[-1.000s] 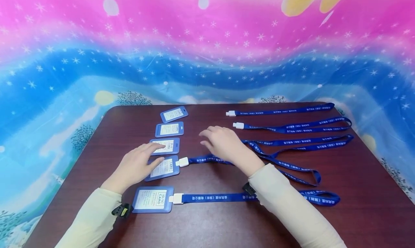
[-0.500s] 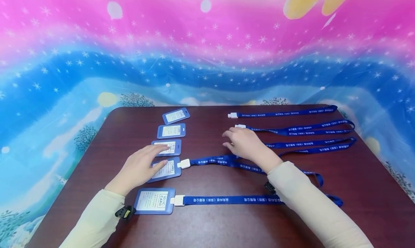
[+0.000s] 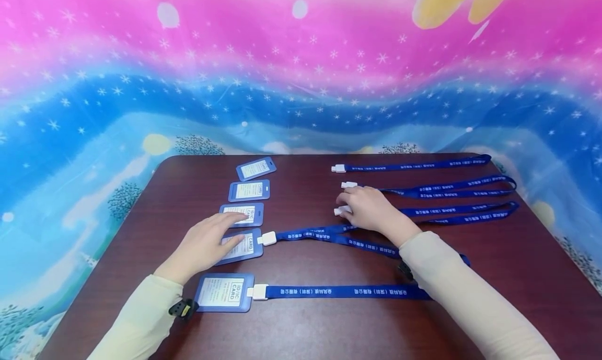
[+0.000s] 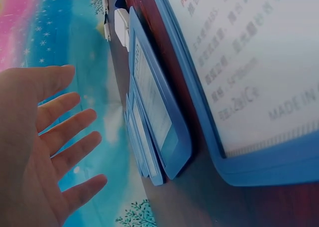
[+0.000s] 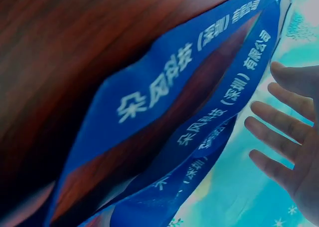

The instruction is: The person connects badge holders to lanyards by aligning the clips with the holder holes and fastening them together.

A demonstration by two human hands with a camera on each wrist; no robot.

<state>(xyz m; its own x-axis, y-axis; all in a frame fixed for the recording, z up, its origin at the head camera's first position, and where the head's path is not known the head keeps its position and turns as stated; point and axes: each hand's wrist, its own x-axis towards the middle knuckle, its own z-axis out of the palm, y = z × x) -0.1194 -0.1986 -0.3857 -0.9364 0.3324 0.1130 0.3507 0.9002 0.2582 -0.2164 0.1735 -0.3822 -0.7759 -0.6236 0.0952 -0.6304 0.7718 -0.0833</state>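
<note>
My left hand (image 3: 204,242) hovers with spread, relaxed fingers over the third and fourth blue badge holders, counted from the back. In the left wrist view its fingers (image 4: 75,129) stand apart from the badge holders (image 4: 152,97). My right hand (image 3: 369,208) is over the third lanyard (image 3: 470,219), its thumb by that lanyard's white clip (image 3: 339,211). Loosely extended fingers (image 5: 276,114) show in the right wrist view, with blue straps (image 5: 164,82) beside them. The fourth badge holder (image 3: 249,250) is joined to a lanyard (image 3: 301,234) by a white clip (image 3: 268,238).
Nearest the front, a badge holder (image 3: 224,293) is joined to a lanyard (image 3: 329,292). Two loose badge holders lie at the back, the farthest one (image 3: 256,169) tilted. Two more lanyards, including the farthest (image 3: 414,165), lie at back right. A printed cloth (image 3: 301,88) hangs behind the table (image 3: 301,331).
My right hand has moved right, from above the fourth lanyard to the third lanyard's clip. The left hand stays over the badge holders. The head view has shifted slightly.
</note>
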